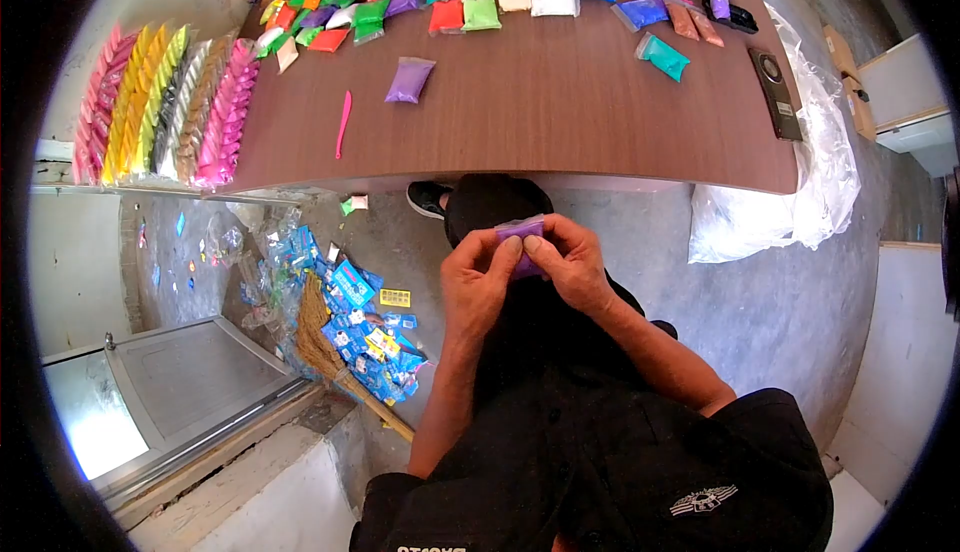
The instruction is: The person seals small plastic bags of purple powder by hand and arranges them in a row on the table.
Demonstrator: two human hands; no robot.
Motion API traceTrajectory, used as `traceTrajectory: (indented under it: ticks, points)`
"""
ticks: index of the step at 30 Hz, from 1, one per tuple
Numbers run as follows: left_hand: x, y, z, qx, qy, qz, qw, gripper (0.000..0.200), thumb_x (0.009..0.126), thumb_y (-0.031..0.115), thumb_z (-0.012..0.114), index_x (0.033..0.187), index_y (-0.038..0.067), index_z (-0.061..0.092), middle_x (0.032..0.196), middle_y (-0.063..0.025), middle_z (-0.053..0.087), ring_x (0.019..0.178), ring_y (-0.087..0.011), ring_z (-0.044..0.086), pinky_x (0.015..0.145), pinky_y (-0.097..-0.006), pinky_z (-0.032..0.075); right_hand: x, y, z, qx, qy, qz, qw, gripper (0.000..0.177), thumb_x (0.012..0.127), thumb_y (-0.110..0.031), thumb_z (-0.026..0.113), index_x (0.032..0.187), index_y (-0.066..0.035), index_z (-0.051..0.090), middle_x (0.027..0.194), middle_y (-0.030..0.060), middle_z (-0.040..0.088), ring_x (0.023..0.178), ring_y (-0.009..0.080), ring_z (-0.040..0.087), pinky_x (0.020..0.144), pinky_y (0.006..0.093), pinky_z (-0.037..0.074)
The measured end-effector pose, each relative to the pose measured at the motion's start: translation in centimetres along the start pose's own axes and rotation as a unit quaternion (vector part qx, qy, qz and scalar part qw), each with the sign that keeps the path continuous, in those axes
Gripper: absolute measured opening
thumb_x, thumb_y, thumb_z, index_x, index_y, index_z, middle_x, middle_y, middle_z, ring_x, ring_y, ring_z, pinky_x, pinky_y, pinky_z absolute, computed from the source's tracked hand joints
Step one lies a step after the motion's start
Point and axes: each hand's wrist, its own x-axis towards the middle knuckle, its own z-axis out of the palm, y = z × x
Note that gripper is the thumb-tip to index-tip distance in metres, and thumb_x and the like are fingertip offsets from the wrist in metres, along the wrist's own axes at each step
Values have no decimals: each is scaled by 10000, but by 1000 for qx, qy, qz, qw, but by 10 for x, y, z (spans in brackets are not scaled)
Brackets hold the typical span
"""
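Observation:
Between my two hands, over my lap, is a small purple plastic packet (pixel 522 229) with a clear upper edge. My left hand (pixel 478 270) pinches its left side with thumb and forefinger. On the other side my right hand (pixel 572 264) grips it the same way, and the two thumbs almost meet in the middle. The packet's lower part is partly covered by the thumbs. On the table ahead lies another purple packet (pixel 409 80), with a pink plastic stick (pixel 344 124) to its left.
Many colourful packets (pixel 480 14) cover the far side of the brown table (pixel 520 122). Bundled coloured packs (pixel 165 102) stand at its left. A dark phone-like device (pixel 775 92) lies at the right edge. A broom (pixel 322 337) and blue wrappers (pixel 352 284) are on the floor.

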Motion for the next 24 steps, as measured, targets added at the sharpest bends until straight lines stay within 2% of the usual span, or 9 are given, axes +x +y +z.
traceTrajectory:
  ticks: [5,8,13,19,24]
  points:
    - [-1,1,-1,27,-15,15,999,135,965,138,702,1019,15,709,882,17,672,798,-59,594,712,-225,490,1,3,-1,55,12,26,998,171,1005,-167,617,1089,-24,657,946,3,651,859,72,592,751,249,509]
    - [-2,3,2,35,-20,13,999,128,965,135,701,1007,14,710,885,15,678,797,-55,594,705,-225,489,1,10,-4,62,7,11,998,153,1004,-157,621,1062,-20,658,923,-8,642,840,62,587,733,235,498]
    - [-2,8,5,-29,2,0,1000,136,979,143,690,1010,11,706,874,21,671,788,-54,587,705,-217,479,1,4,0,58,23,1,998,122,1000,-133,626,1036,-22,663,884,-18,634,814,57,584,721,225,494]
    - [1,4,-1,20,-5,25,999,135,986,143,682,1002,11,704,870,23,669,789,-54,587,706,-216,478,1,5,1,59,19,-11,998,117,1000,-131,625,1022,-22,662,870,-20,630,789,52,572,689,226,489]
    - [-2,7,3,7,-13,14,1000,119,981,135,688,992,17,695,868,27,661,786,-53,585,696,-215,476,1,10,-1,62,16,-1,998,119,1004,-142,623,1001,-27,655,857,-25,621,777,51,559,684,226,482]
